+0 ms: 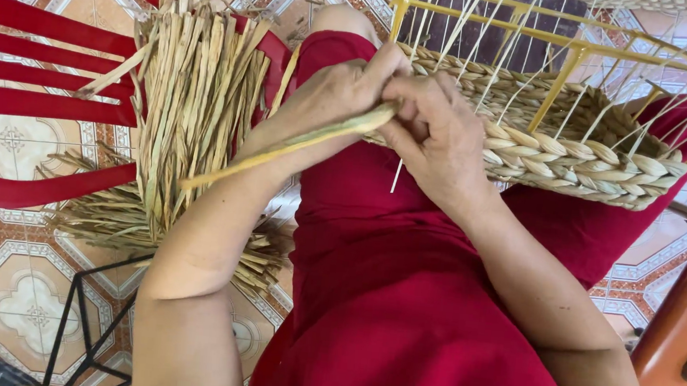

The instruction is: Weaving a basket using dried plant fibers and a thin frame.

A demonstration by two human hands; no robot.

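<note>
Both hands, left hand (341,92) and right hand (433,130), pinch a pale twisted straw strand (298,142) at the half-woven basket on its yellow wire frame (582,153); upper uprights bare.

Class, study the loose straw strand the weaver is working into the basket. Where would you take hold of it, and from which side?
Grip the straw strand near its upper end, right by the woven basket, where the left hand and right hand pinch it. Probably come from the left: the flat strand slants down-left, its tail free, while yellow frame blocks the right.
</note>
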